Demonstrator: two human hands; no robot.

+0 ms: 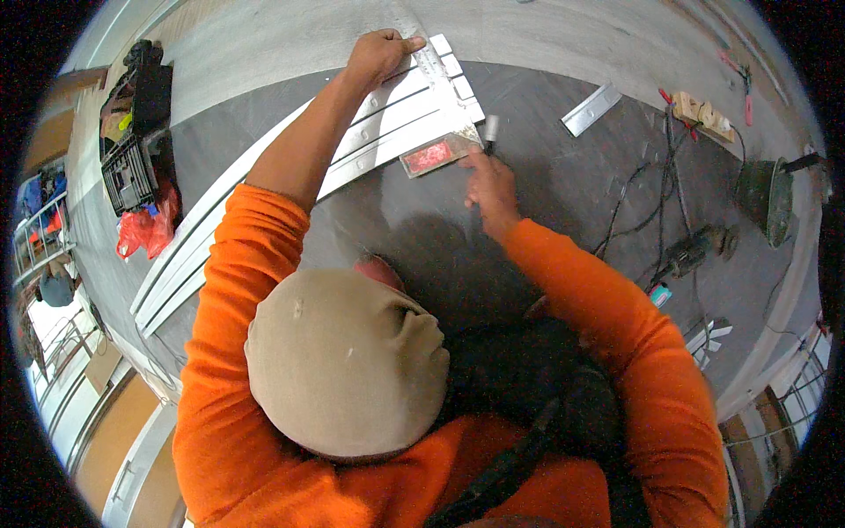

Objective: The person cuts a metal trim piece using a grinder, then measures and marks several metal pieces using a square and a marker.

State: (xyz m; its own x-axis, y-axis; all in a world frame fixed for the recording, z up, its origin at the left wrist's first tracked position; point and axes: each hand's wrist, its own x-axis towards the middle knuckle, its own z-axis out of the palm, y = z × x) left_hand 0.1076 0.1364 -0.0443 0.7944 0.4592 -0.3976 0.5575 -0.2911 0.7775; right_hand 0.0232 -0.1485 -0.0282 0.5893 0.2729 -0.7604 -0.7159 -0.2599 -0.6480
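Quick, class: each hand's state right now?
Left hand: partly curled, thumb at the metal square; firmness of grip cannot be told.
Right hand: fingers curled by the square's lower end; whether holding anything cannot be told.

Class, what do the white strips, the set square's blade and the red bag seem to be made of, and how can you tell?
White strips: painted metal or plastic, smooth; even white leaves it open.
Blade: probably metal, scuffed; thin, flat, greyish.
Red bag: likely thin plastic, glossy; crinkles and highlights show.
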